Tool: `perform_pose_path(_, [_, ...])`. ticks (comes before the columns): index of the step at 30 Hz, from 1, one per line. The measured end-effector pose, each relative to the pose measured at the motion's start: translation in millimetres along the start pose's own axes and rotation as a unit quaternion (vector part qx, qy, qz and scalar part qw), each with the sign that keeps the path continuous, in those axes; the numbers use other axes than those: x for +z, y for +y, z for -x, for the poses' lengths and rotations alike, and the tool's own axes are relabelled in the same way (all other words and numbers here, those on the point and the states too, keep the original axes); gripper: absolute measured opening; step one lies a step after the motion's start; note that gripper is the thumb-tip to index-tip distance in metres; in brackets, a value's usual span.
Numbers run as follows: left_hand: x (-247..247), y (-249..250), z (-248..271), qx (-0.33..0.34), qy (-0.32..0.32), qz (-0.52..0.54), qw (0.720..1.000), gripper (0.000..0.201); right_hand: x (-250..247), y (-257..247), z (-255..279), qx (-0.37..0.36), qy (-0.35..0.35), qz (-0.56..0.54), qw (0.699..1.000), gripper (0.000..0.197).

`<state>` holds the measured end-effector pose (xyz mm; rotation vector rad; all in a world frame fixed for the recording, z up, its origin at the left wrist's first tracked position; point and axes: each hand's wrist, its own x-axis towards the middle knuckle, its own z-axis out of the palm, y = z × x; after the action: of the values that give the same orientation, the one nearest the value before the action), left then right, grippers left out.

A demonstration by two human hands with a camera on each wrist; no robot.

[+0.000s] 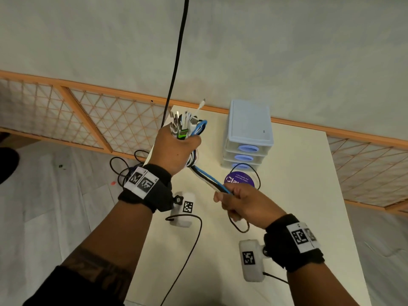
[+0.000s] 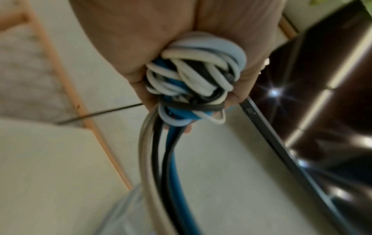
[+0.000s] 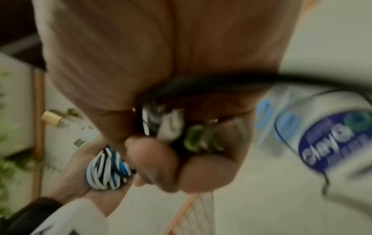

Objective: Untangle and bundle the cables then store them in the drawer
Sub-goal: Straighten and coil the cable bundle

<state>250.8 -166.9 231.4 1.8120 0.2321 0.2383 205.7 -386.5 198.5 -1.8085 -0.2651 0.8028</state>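
Observation:
My left hand (image 1: 176, 149) is raised above the table and grips a bundle of white, black and blue cables (image 1: 187, 127), with plug ends sticking up out of the fist. The left wrist view shows the wound cable coils (image 2: 197, 76) packed in the palm. Several strands (image 1: 207, 180) run taut down from it to my right hand (image 1: 238, 202), which pinches their ends in a fist; the right wrist view shows plugs (image 3: 181, 132) inside it. A pale blue drawer unit (image 1: 248, 133) stands at the table's far edge, its three drawers closed.
A purple-labelled round container (image 1: 239, 180) sits just in front of the drawer unit. Thin black cords (image 1: 194, 237) loop over the white table (image 1: 298, 195) and off its left edge. A thick black cable (image 1: 176, 62) hangs from above. A lattice screen (image 1: 88, 120) lies behind.

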Motion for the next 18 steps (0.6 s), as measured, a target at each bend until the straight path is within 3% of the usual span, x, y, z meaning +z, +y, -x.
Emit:
perform_pose_path(2, [-3,-5,2,0.013,-0.029,-0.054,0.998,0.006,-6,-8,4,-0.012,0.025,0.115,0.993,0.023])
perform_pose_path(4, [2,-6,12,0.028,-0.112,-0.116,0.986,0.004,-9,-16,5,-0.056,0.054,0.205,0.976,0.028])
perform_pose_path(7, [8,-11,24,0.036,-0.218,-0.141,0.965,0.006,-14,-28,4,-0.114,0.099,0.242,0.959,0.028])
perform_pose_path(10, [9,-14,34,0.027,-0.258,-0.054,0.964,0.008,-20,-39,5,-0.124,0.125,0.213,0.961,0.026])
perform_pose_path(12, [10,-13,40,-0.028,-0.279,0.060,0.958,0.018,-21,-46,5,-0.119,0.130,0.171,0.969,0.029])
perform_pose_path(14, [10,-12,47,-0.100,-0.312,0.167,0.930,0.021,-20,-54,5,-0.109,0.116,0.118,0.980,0.033])
perform_pose_path(18, [6,-24,52,-0.137,-0.376,0.292,0.869,0.065,-19,-66,8,-0.097,0.060,0.022,0.993,0.051])
